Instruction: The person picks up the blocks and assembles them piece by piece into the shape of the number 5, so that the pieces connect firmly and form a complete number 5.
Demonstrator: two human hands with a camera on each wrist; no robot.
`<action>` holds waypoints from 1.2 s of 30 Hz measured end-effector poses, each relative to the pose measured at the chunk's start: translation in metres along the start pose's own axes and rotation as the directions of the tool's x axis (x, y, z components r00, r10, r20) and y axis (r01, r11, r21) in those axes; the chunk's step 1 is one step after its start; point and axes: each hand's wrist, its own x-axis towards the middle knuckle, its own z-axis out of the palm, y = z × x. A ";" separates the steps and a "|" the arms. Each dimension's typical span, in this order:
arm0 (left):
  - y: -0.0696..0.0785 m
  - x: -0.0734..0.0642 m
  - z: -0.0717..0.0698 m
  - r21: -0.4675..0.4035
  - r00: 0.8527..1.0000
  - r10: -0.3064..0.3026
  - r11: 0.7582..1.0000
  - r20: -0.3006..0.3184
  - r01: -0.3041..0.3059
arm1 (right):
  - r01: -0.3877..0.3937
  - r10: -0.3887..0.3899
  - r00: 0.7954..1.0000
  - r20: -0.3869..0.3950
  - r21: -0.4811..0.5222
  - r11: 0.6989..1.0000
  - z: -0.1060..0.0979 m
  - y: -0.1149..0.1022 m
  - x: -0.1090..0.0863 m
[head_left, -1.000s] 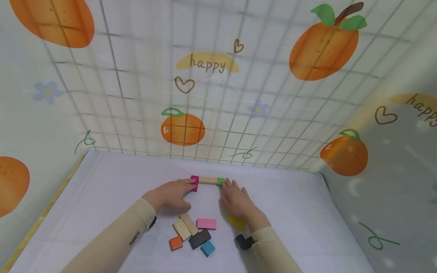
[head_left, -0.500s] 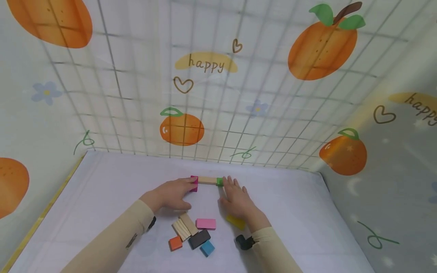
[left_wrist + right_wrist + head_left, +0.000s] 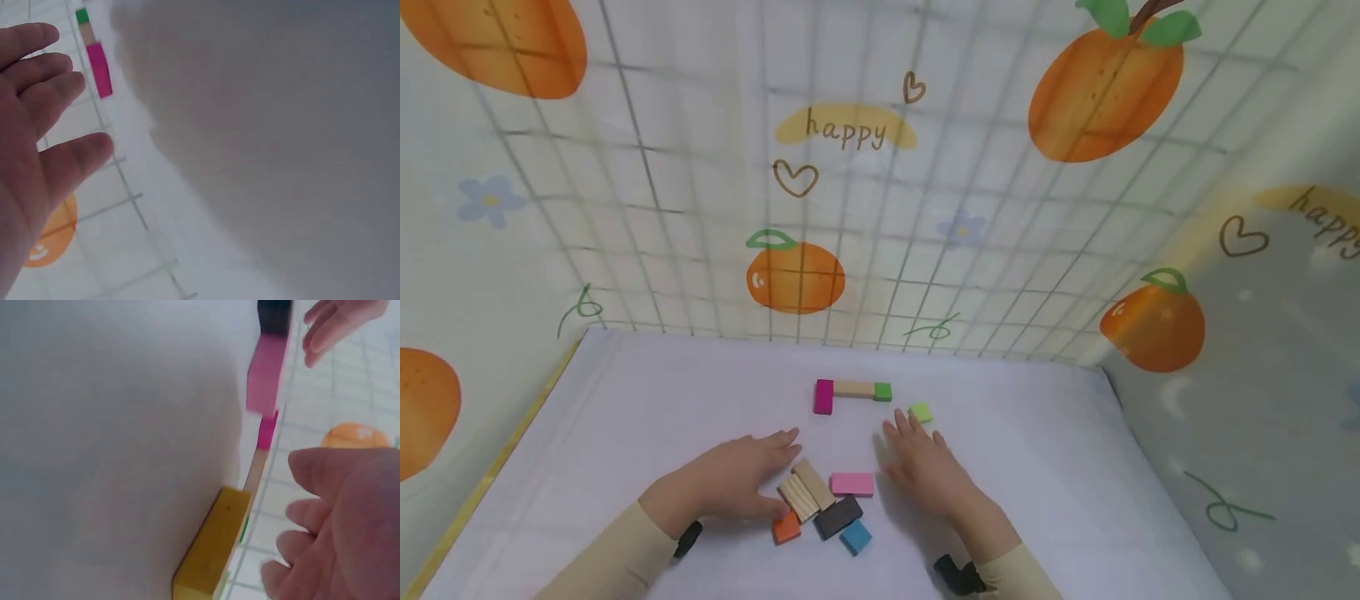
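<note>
A magenta block [image 3: 823, 397], a plain wooden block [image 3: 854, 389] and a green block [image 3: 883, 392] form a joined row on the white table. My left hand [image 3: 726, 477] hovers left of the loose blocks, fingers extended and holding nothing. Its thumb tip is by the orange block [image 3: 786, 527]; contact cannot be told. My right hand [image 3: 928, 467], also holding nothing, has its fingertips just short of a light green block [image 3: 921, 412]. The yellow block [image 3: 215, 544] shows in the right wrist view, but the right hand hides it in the head view.
Between the hands lie two plain wooden blocks [image 3: 806, 490], a pink block [image 3: 852, 484], a black block [image 3: 838, 517] and a blue block [image 3: 856, 537]. A patterned curtain [image 3: 700, 208] over a wire grid stands behind the table [image 3: 1037, 467].
My left hand has left the magenta block and come back toward the loose blocks. The right hand has drawn back from the green block, and the light green block has come into sight.
</note>
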 end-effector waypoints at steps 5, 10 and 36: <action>0.015 -0.018 0.010 -0.034 0.999 0.036 0.999 0.023 -0.035 | 0.127 -0.126 0.984 0.128 -0.005 0.992 -0.003 -0.016 -0.015; 0.026 -0.026 0.009 -0.018 0.999 0.047 0.999 0.004 -0.047 | 0.193 -0.191 0.962 0.197 0.010 0.981 0.000 -0.034 -0.019; 0.042 0.003 0.025 0.098 0.992 0.112 0.989 -0.059 -0.106 | 0.111 -0.108 0.992 0.071 -0.037 0.993 0.014 -0.073 -0.012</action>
